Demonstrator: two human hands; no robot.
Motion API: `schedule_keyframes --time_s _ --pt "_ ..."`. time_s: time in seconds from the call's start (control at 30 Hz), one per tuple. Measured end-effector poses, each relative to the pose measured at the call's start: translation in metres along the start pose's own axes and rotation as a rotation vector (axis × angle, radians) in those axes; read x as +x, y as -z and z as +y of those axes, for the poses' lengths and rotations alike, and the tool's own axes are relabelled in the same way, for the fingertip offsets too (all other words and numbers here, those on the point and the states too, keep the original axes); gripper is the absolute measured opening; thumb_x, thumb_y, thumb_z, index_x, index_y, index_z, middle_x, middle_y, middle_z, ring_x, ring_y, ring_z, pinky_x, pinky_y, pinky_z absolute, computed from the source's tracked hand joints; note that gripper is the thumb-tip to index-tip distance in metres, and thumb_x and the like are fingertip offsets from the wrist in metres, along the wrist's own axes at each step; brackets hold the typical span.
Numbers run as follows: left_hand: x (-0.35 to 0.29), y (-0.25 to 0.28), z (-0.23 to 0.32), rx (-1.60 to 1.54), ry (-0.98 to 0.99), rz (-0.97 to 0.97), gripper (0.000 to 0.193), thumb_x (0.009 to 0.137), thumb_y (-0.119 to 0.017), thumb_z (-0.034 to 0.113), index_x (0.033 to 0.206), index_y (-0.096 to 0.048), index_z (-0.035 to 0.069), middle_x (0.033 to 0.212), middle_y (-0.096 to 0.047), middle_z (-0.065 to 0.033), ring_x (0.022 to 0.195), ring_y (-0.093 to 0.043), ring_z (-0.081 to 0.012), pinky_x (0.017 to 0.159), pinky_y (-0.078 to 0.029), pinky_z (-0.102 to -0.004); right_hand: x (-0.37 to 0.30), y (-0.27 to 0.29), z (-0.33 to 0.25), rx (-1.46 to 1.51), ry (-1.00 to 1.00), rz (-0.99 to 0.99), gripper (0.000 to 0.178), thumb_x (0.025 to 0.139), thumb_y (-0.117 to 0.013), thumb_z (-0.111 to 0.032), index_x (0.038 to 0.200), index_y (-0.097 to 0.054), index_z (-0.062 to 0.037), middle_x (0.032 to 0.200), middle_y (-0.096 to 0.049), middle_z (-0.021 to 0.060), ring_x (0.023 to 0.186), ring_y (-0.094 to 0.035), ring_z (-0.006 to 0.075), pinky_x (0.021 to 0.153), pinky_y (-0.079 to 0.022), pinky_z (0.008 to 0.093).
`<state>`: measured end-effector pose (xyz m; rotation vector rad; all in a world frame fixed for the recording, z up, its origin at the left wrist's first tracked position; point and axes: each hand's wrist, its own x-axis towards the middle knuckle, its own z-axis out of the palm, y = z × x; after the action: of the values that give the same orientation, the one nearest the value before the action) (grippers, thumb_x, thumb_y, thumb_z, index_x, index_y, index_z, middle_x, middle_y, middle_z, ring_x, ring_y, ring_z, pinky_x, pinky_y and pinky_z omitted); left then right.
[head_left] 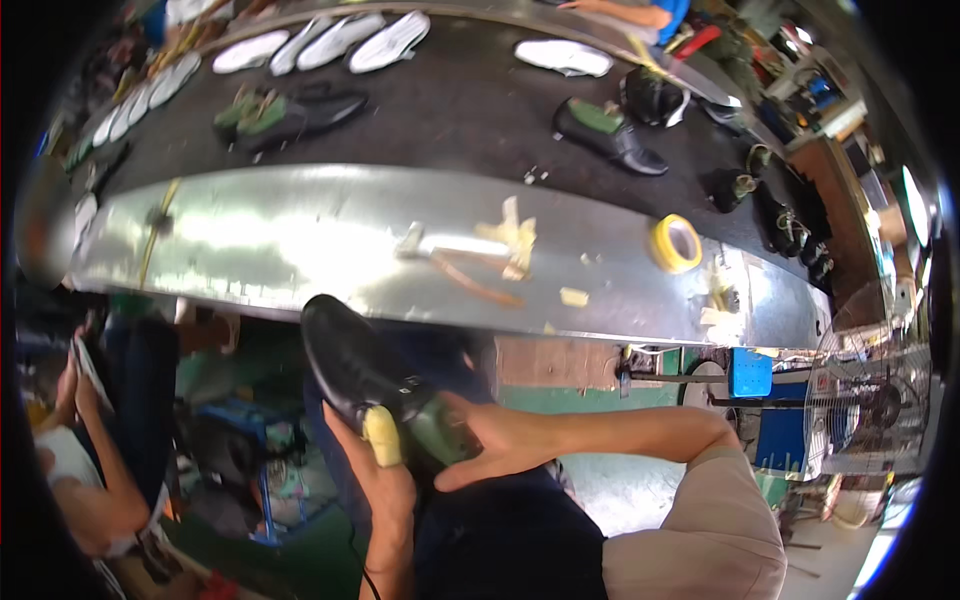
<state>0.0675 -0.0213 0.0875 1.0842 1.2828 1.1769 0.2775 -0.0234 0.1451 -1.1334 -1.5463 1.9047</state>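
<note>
A black shoe (350,360), its toe pointing up and to the left, is held over my lap just in front of the bench edge. Green last material (440,430) shows at its heel end. My left hand (385,490) grips the shoe from its left side, with a yellow wrapping (381,436) around one finger. On the heel end is my right hand (495,440), thumb on the near side and fingers partly hidden behind the shoe. Beyond the toe, a hammer (470,280) with a wooden handle lies on the metal ledge (330,220).
Yellow tape (676,244) and masking-tape scraps (518,235) lie on the ledge. Black shoes with green lasts (610,135) and white soles (390,42) rest on the dark belt (440,110). A fan (870,405) stands at right; another person's hands (75,385) are at left.
</note>
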Motion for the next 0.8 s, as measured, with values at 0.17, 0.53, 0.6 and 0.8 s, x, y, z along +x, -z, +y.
schedule_keyframes --time_s 0.17,0.53,0.6,0.8 --pt "0.052 -0.07 0.048 -0.072 -0.311 -0.246 0.06 0.109 -0.054 0.015 0.166 -0.04 -0.001 0.156 -0.055 -0.02 0.138 -0.059 -0.0306 0.12 -0.043 -0.0438 -0.033 0.095 -0.048 0.464 0.0 0.426 0.067 0.104 -0.069 -0.044 0.15 -0.058 0.0023 0.137 -0.07 0.0153 0.126 -0.066 0.0187 0.107 -0.053 0.0344" --pt "0.205 -0.128 0.041 0.743 -0.606 -0.084 0.049 0.101 -0.066 0.009 0.149 -0.061 0.002 0.136 -0.068 -0.0216 0.127 -0.063 -0.0414 0.108 -0.048 -0.0502 0.105 0.446 -0.024 -0.535 0.07 0.996 0.074 0.107 -0.062 -0.042 0.164 -0.038 -0.0001 0.147 -0.064 0.0246 0.132 -0.066 0.0381 0.108 -0.053 0.0452" --pt "0.217 -0.124 0.039 0.827 -0.583 -0.075 0.047 0.096 -0.07 0.01 0.142 -0.066 0.002 0.132 -0.069 -0.021 0.127 -0.064 -0.0439 0.108 -0.047 -0.0547 0.121 0.462 -0.052 -0.714 0.002 1.058 0.053 0.11 -0.055 -0.039 0.149 -0.056 -0.0025 0.129 -0.073 0.028 0.127 -0.067 0.0458 0.108 -0.052 0.0503" --pt "0.223 -0.123 0.045 0.726 -0.602 -0.071 0.039 0.1 -0.069 0.017 0.135 -0.068 -0.002 0.125 -0.071 -0.0236 0.12 -0.066 -0.0463 0.104 -0.049 -0.0523 0.133 0.624 -0.064 -1.622 -0.081 1.259 0.062 0.098 -0.07 -0.016 0.156 -0.05 -0.0086 0.154 -0.058 0.0174 0.141 -0.056 0.0376 0.114 -0.05 0.0534"
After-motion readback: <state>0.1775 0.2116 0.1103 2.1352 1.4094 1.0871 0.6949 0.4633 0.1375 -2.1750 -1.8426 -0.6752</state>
